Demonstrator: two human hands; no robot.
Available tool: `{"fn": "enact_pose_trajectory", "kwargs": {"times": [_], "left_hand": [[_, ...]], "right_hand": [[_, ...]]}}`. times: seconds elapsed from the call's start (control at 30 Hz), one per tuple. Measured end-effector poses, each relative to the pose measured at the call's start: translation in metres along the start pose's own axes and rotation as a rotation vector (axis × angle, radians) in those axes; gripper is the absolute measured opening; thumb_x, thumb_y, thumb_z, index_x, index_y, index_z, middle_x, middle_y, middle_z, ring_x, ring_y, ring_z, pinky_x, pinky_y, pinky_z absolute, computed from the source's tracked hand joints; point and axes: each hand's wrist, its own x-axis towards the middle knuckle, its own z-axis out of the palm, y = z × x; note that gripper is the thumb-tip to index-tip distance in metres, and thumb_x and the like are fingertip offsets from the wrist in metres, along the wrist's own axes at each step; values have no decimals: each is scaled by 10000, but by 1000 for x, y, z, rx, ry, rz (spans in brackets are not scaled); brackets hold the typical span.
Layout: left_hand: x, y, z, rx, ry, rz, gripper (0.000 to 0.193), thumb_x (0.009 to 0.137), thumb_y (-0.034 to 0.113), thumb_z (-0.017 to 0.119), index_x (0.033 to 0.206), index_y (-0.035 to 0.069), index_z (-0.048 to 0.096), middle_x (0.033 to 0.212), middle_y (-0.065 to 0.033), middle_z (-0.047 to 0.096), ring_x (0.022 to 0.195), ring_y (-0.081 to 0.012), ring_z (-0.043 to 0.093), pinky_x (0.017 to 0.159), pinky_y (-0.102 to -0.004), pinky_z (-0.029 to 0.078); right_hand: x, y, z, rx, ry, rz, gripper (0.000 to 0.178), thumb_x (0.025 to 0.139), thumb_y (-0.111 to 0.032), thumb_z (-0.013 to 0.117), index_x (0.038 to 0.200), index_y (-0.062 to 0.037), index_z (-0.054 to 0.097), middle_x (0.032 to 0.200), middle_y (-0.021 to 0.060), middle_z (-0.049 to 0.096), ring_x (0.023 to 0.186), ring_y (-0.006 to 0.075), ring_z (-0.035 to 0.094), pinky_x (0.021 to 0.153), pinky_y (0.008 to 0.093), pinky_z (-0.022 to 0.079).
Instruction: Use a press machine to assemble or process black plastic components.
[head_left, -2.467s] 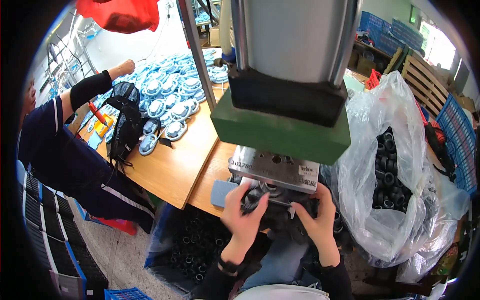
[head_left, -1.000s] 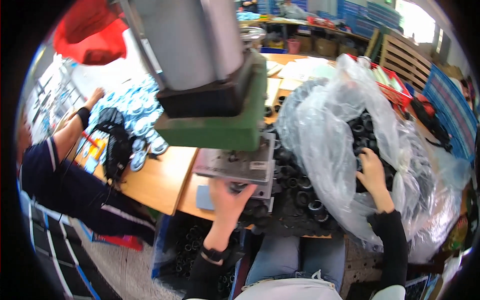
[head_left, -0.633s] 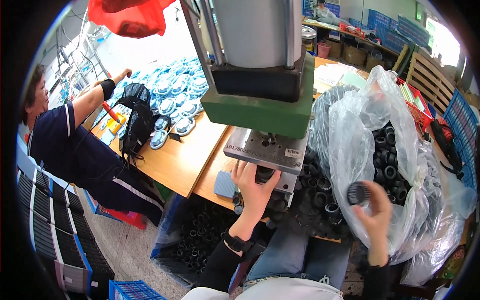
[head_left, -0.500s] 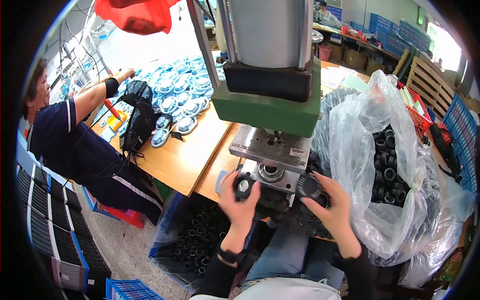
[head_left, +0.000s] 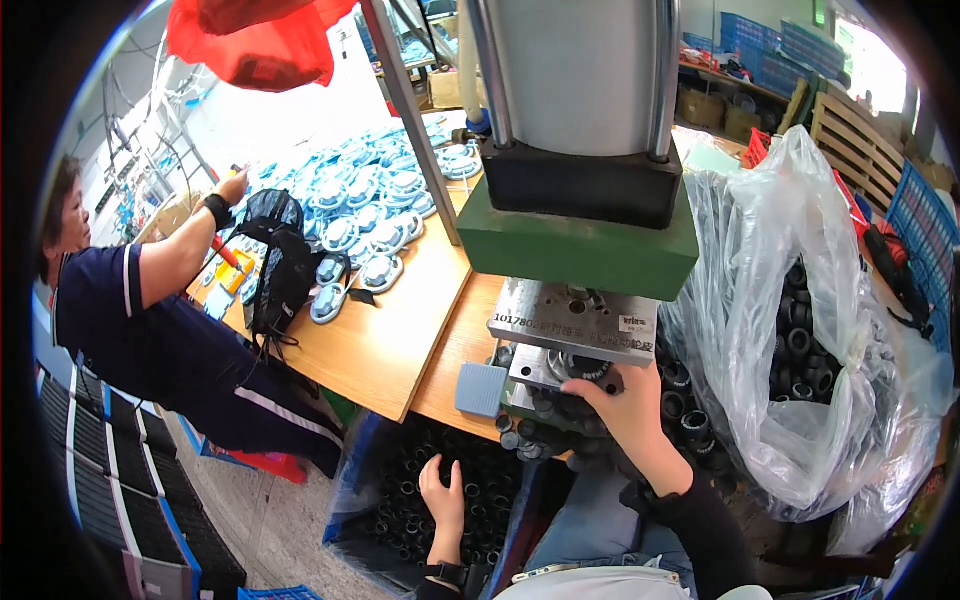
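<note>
Under the raised upper metal plate (head_left: 570,322) of a green and grey press, my right hand (head_left: 632,415) grips a round black ring-shaped part (head_left: 582,368). That part sits at the lower die (head_left: 530,371), and my fingertips are partly hidden by the plate. My left hand (head_left: 442,497) is over a blue bin (head_left: 349,480) lined with plastic and filled with black rings (head_left: 400,490). Its fingers are apart and it holds nothing.
A grey-blue block (head_left: 481,389) stands left of the die, beside loose black parts. A clear plastic bag (head_left: 740,300) of black rings is on the right. At left a co-worker (head_left: 130,330) works at a table with blue-white parts (head_left: 370,200) and a black backpack (head_left: 277,265).
My left hand has moved from the die down over the bin, and the black ring it held is gone from it. My right hand has brought a black part in to the lower die.
</note>
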Motion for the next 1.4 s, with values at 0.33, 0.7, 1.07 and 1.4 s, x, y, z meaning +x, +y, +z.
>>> {"fn": "enact_pose_trajectory", "kwargs": {"times": [0.33,0.7,1.07,1.4], "left_hand": [[79,82,29,45,-46,594,360,860,108,585,1210,26,582,1290,-129,557,1257,-343,458,1032,-453,337],[101,84,32,58,-233,504,363,880,131,530,1213,1,595,1294,-153,562,1249,-345,457,1044,-444,308],[81,183,16,-427,10,530,619,768,156,713,1288,-42,442,1250,-213,503,1154,-389,461,960,-451,380],[104,252,27,-539,-25,444,395,661,256,813,973,90,634,963,-83,633,941,-324,557,895,-445,351]], "right_hand": [[-4,-12,23,63,32,190,387,645,-233,838,930,-46,657,940,120,643,849,326,569,759,405,447],[-33,12,-146,-285,528,-82,361,813,-67,667,1148,20,564,1158,155,599,1047,292,577,925,357,432],[15,229,-257,-1091,-131,207,399,583,-154,825,898,-10,626,1063,158,553,1035,343,538,862,425,459],[-25,214,-266,-717,160,55,220,757,-42,702,859,-7,510,1160,176,550,965,305,567,817,360,445]]}}
